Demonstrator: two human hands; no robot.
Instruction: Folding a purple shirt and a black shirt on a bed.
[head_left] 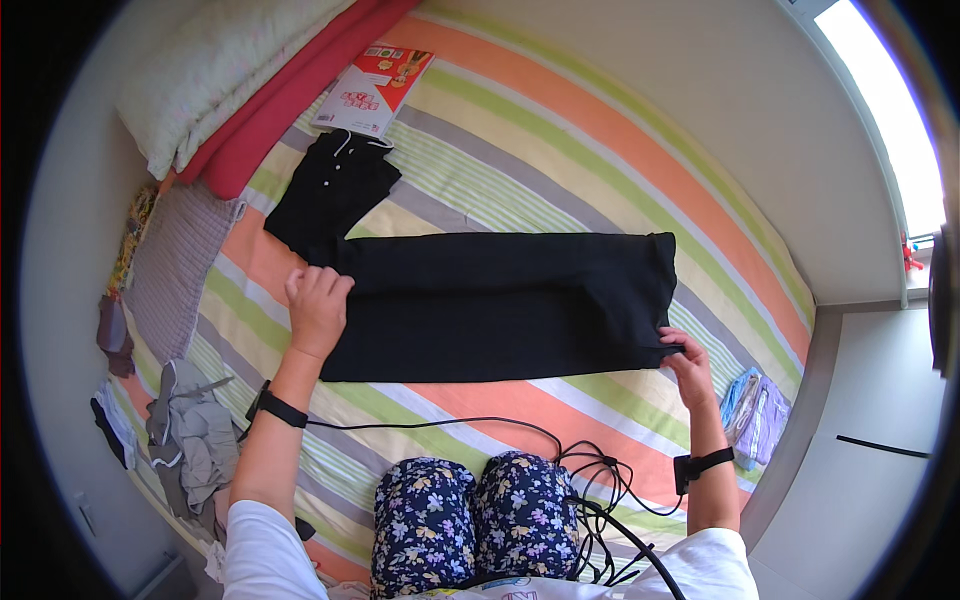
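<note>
A long black garment (480,310), folded into a flat rectangle, lies across the striped bed in front of my knees. Its exact kind does not show; it may be trousers. My left hand (319,305) is closed at the garment's left end, fingers curled over the edge. At the lower right corner, my right hand (686,362) pinches the cloth between thumb and fingers. Just beyond the left end sits a folded black shirt (335,190) with white buttons and white trim, close against the long garment.
A red and white booklet (375,90) lies past the shirt, beside red and pale bedding (240,95). Grey clothes (195,425) are heaped at the left. Folded blue and purple cloths (755,410) sit right. Black cables (600,470) run across the bed (470,400) near my knees.
</note>
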